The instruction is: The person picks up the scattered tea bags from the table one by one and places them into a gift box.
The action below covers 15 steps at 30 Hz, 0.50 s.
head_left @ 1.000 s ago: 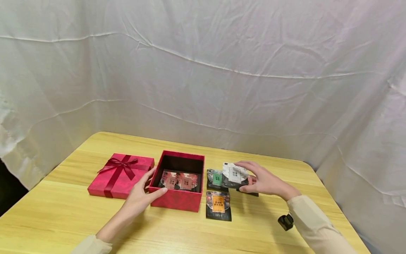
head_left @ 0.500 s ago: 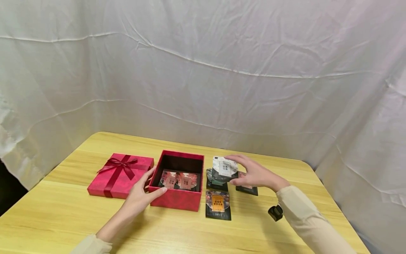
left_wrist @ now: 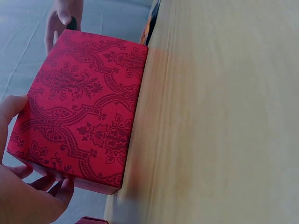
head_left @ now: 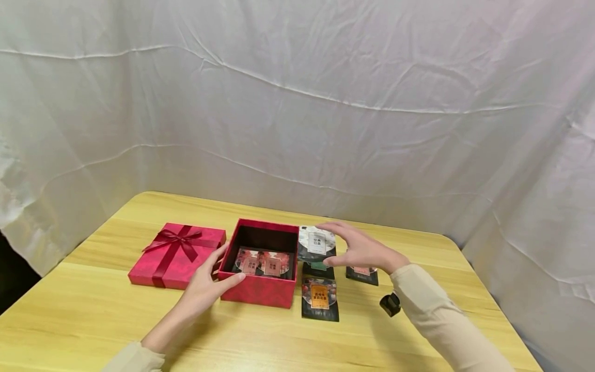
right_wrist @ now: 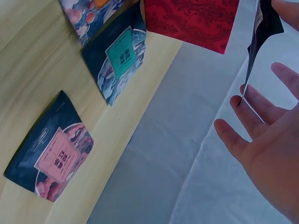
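An uncovered red gift box (head_left: 260, 292) stands on the table with two red-labelled tea packets (head_left: 274, 266) lying inside. My left hand (head_left: 200, 289) holds its near left corner, thumb at the front rim and fingers along the left side. A white-and-black tea packet (head_left: 317, 240) is pinched by its right edge between the thumb and fingers of my right hand (head_left: 364, 250). It hangs in the air beside the box's right wall, above a green-labelled packet (right_wrist: 122, 53). In the right wrist view this packet appears edge-on.
The red lid (head_left: 200, 263) with a ribbon bow lies left of the box. To the box's right lie an orange-labelled packet (head_left: 319, 299) and a pink-labelled packet (head_left: 362, 275). A pale cloth (head_left: 297, 103) hangs behind the wooden table (head_left: 223, 341).
My right hand has carried the white-and-black packet leftward to the box's right side, uncovering the pink-labelled packet. The left hand and the box have stayed in place.
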Tool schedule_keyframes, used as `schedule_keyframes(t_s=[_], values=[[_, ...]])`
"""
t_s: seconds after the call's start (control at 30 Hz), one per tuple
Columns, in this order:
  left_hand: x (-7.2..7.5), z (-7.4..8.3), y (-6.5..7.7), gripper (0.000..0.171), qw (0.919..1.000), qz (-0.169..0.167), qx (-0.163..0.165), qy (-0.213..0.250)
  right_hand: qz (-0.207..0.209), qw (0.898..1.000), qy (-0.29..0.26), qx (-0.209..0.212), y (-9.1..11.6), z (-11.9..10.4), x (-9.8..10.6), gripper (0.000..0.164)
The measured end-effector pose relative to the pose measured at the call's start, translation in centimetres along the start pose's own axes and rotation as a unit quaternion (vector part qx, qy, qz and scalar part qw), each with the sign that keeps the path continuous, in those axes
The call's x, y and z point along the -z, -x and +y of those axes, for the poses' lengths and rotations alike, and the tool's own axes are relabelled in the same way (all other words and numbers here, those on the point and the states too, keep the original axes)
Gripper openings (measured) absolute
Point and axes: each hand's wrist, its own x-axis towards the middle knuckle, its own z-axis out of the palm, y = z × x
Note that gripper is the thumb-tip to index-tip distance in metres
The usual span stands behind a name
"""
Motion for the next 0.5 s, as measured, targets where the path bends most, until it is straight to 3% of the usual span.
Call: schedule_keyframes(t_s=[0.5], values=[[0.0,0.1,0.0,0.083,1.0,0.0,-0.003,-0.001,-0.018,1.0,-0.013,0.019,-1.2,-0.8,-0.5,0.075]])
